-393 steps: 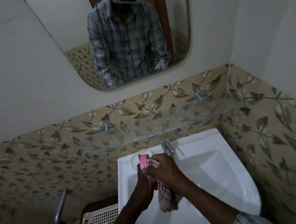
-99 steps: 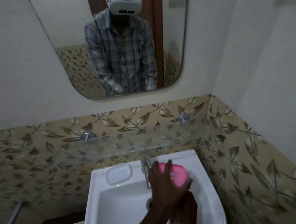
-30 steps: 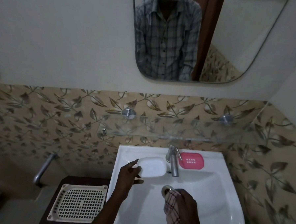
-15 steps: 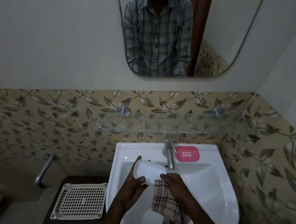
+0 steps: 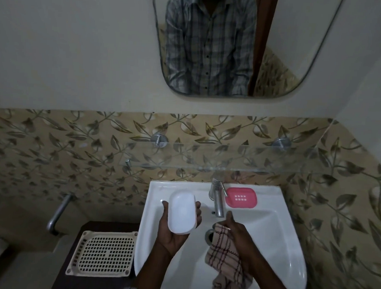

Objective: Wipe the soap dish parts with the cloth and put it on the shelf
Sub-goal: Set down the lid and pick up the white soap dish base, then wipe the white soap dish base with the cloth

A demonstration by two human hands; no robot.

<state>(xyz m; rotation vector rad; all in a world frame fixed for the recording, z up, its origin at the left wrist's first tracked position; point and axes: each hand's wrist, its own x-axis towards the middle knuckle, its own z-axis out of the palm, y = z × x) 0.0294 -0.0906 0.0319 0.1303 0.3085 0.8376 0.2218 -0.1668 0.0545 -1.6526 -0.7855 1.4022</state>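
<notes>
Over the basin of the sink, the hands are apart. The left hand is wrapped round the white soap dish part, held up just left of the tap, and the right hand, thumb raised, is clenched on the checked cloth hanging near the drain. The pink soap dish part lies on the sink's back edge, right of the tap, under the glass shelf.

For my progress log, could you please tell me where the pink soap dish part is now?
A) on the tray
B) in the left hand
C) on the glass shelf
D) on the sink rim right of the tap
D: the pink part lies on the sink rim right of the tap; the left hand holds the white part.
</notes>
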